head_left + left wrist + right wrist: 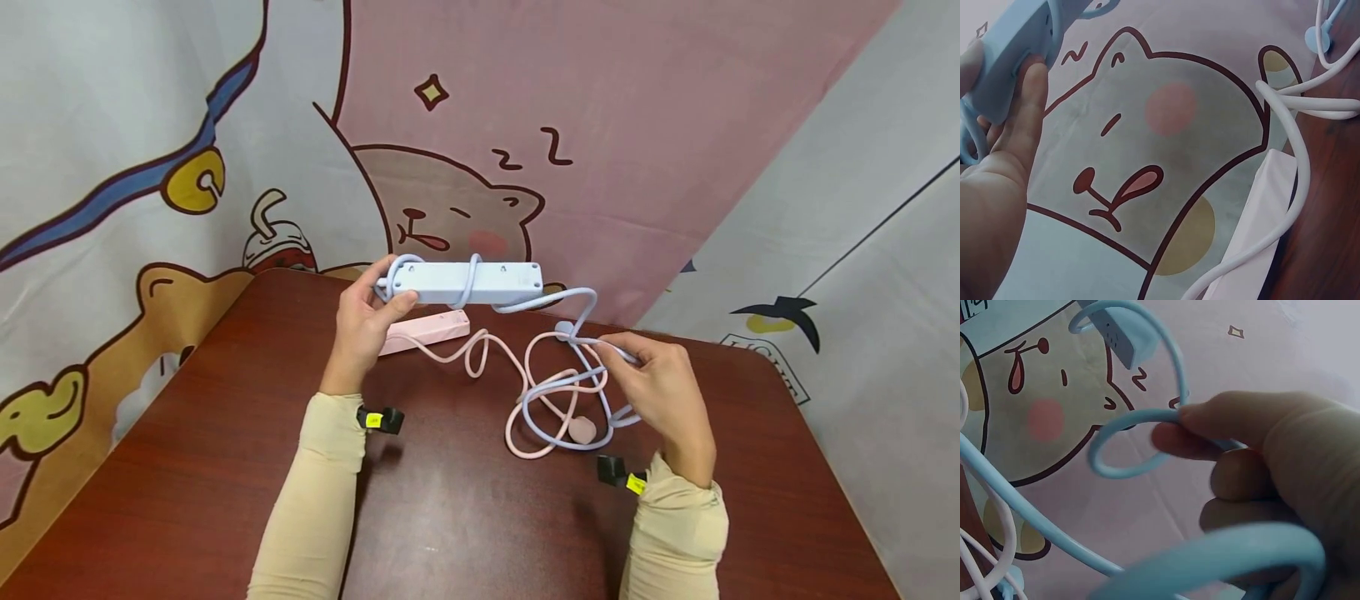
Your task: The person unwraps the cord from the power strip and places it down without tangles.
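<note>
My left hand (362,325) grips the left end of a pale blue power strip (495,283), held level above the table. Its blue cord (585,296) loops round the strip at the left end and near the middle, then runs off to the right. With thumb and forefinger my right hand (663,387) pinches that cord, as the right wrist view shows at the fingertips (1194,415). Loose blue loops hang below the right hand. In the left wrist view the left fingers (1032,94) lie under the blue strip (1007,62).
A pink power strip (442,327) lies on the dark red table (450,517) behind the left hand. Its pink cord (480,335) tangles at the right with blue cord loops. A round pink plug (582,430) and a round blue plug (564,331) lie there. A cartoon-printed cloth (637,125) hangs behind.
</note>
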Demonstrator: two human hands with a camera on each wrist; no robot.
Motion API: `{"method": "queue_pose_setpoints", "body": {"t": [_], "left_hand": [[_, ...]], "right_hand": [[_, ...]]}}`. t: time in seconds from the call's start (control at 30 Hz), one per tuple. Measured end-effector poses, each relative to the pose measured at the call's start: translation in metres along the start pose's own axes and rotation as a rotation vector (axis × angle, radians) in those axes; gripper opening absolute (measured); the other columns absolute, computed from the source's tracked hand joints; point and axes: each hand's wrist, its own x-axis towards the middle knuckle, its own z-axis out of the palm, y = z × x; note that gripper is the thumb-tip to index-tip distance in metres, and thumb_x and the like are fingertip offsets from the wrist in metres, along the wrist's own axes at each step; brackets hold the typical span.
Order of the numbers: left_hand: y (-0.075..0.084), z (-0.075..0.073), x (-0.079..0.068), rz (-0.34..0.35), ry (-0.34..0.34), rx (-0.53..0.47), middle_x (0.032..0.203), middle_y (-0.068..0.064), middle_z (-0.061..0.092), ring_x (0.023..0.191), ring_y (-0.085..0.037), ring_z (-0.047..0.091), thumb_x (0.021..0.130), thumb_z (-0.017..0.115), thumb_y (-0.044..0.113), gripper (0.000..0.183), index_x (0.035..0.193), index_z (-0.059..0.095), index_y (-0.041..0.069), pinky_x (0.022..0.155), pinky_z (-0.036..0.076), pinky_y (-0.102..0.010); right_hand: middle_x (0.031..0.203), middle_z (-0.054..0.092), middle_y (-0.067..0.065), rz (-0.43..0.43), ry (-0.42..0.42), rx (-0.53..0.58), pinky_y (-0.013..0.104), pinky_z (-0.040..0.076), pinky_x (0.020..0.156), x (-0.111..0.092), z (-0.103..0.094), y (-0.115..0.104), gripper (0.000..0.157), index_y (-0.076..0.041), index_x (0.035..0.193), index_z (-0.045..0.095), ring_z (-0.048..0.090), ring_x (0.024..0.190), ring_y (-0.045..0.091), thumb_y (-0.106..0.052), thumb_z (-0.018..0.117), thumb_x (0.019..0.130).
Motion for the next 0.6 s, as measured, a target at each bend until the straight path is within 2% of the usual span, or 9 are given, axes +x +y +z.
{"method": "queue_pose_setpoints", "body": {"t": [0.13, 0.27, 0.43, 0.6], "left_hand": [[0.0, 0.0, 0.0, 0.009, 0.041, -0.043, 0.117, -0.004, 0.059, 0.1, -0.008, 0.063, 0.091, 0.068, -0.007, 0.053, 0.141, 0.051, -0.007, 0.085, 0.059, -0.021], [-0.001, 0.001, 0.001, 0.023, 0.046, -0.144, 0.115, -0.003, 0.06, 0.099, -0.008, 0.064, 0.091, 0.063, -0.012, 0.052, 0.141, 0.048, -0.011, 0.084, 0.059, -0.022], [-0.002, 0.0, 0.0, 0.015, -0.006, -0.263, 0.119, -0.003, 0.061, 0.102, -0.008, 0.065, 0.093, 0.057, -0.013, 0.052, 0.143, 0.044, -0.012, 0.088, 0.058, -0.022], [-0.003, 0.0, -0.001, -0.002, -0.092, -0.327, 0.12, -0.004, 0.063, 0.102, -0.009, 0.066, 0.092, 0.053, -0.015, 0.051, 0.142, 0.043, -0.014, 0.088, 0.058, -0.022]], "right_hand": [[0.085, 0.078, 0.003, 0.016, -0.096, -0.029, 0.011, 0.042, 0.068, 0.0, 0.001, 0.004, 0.014, -0.013, 0.101, 0.081, 0.057, 0.069, -0.002, -0.021, 0.071, 0.095], [0.084, 0.078, 0.002, 0.017, -0.158, -0.069, 0.016, 0.043, 0.065, 0.002, 0.003, 0.009, 0.016, -0.012, 0.101, 0.081, 0.056, 0.068, 0.002, -0.022, 0.069, 0.096], [0.082, 0.077, 0.004, 0.031, -0.182, -0.08, 0.022, 0.044, 0.065, 0.003, 0.007, 0.018, 0.018, -0.009, 0.103, 0.08, 0.055, 0.069, 0.006, -0.02, 0.068, 0.097], [0.09, 0.079, 0.007, 0.09, -0.159, -0.108, 0.029, 0.048, 0.073, 0.004, 0.01, 0.027, 0.022, -0.008, 0.106, 0.08, 0.062, 0.079, 0.016, -0.022, 0.064, 0.099]]}}
